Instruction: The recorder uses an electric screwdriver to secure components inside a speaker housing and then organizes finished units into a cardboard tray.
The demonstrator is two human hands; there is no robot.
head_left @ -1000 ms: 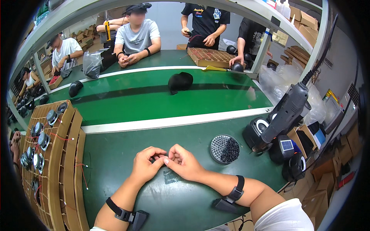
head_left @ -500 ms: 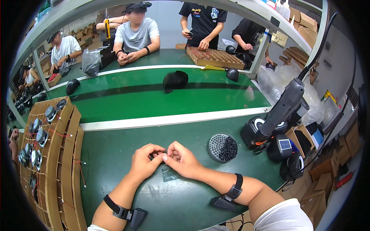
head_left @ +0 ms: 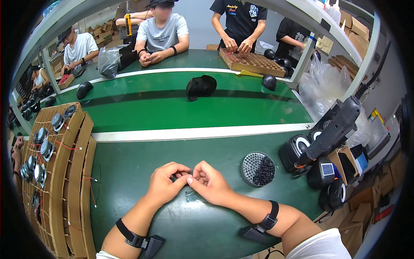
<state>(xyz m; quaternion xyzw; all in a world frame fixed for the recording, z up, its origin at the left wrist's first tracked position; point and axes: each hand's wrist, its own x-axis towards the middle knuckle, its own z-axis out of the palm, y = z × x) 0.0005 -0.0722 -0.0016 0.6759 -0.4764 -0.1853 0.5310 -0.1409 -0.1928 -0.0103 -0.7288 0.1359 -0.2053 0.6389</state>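
Note:
My left hand [head_left: 167, 184] and my right hand [head_left: 210, 183] meet over the green tabletop [head_left: 129, 159], thumbs and fingertips touching. Both are closed in a pinch. Whatever lies between the fingertips is hidden or too small to make out. To the right of my right hand stands a round grey dish [head_left: 246, 160] with a pitted bottom. Small black screws or similar pieces [head_left: 264, 172] are heaped over its right part. A black strap with a small black block sits on each of my forearms.
At left, stacked cardboard trays [head_left: 64, 172] hold round speakers [head_left: 46, 149] with red wires. An electric screwdriver [head_left: 332, 127] leans over black speaker housings [head_left: 321, 170] at right. Beyond a white rail, a green conveyor belt [head_left: 142, 114] carries black shells [head_left: 202, 87]. Co-workers sit and stand opposite.
The whole view has shifted slightly. My hands stay together, and the dark bit seen in my left fingers is now hidden. A co-worker opposite has brought both hands down to a cardboard tray.

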